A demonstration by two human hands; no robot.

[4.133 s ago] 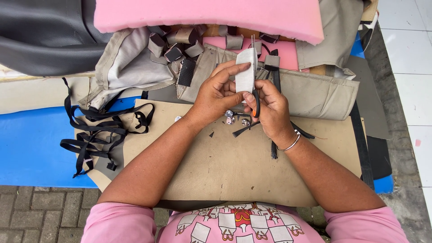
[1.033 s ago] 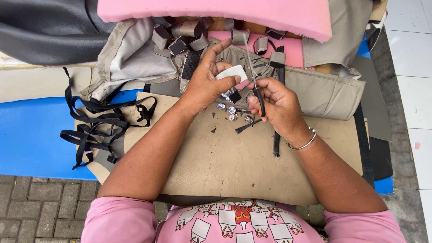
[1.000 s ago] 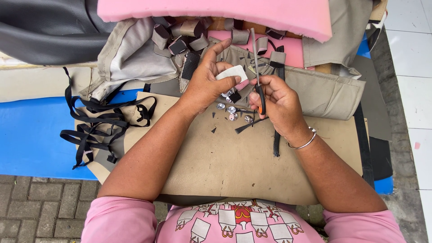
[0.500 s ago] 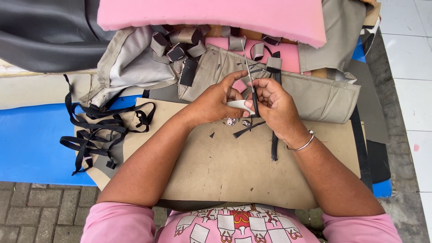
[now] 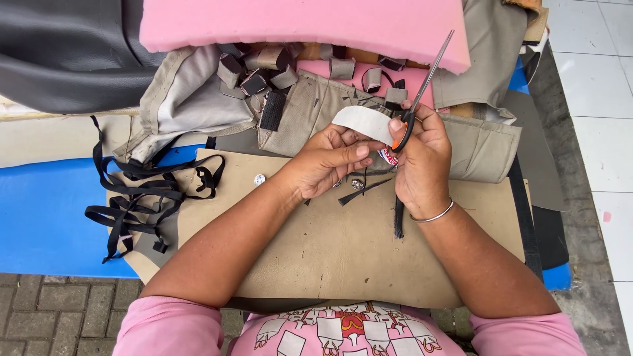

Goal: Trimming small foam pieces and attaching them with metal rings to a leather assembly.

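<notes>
While both hands meet above the tan leatherette sheet [image 5: 343,244], the left hand [image 5: 330,161] pinches a pale grey strip [image 5: 362,122] between thumb and fingers, closed on its near end. Right hand [image 5: 422,158]: closed around the orange handles of a pair of scissors [image 5: 422,86], blades together and pointing up and away over the pink foam slab [image 5: 303,26]; a silver bangle [image 5: 432,214] sits on that wrist.

Grey strip: curved, held just above the sheet's far edge, touching both hands.

On the sheet, beneath the hands: small metal snap fasteners [image 5: 357,184], a black strap offcut [image 5: 398,217], one round white button-like piece [image 5: 259,179] off to the left.

Left of the sheet: tangle of black webbing straps [image 5: 138,198], partly on the blue surface [image 5: 46,217].

Beyond the hands: tan fabric cover [image 5: 475,145] with short loops, a black hook-and-loop patch [image 5: 271,110], black vinyl [image 5: 66,53] at far left.
</notes>
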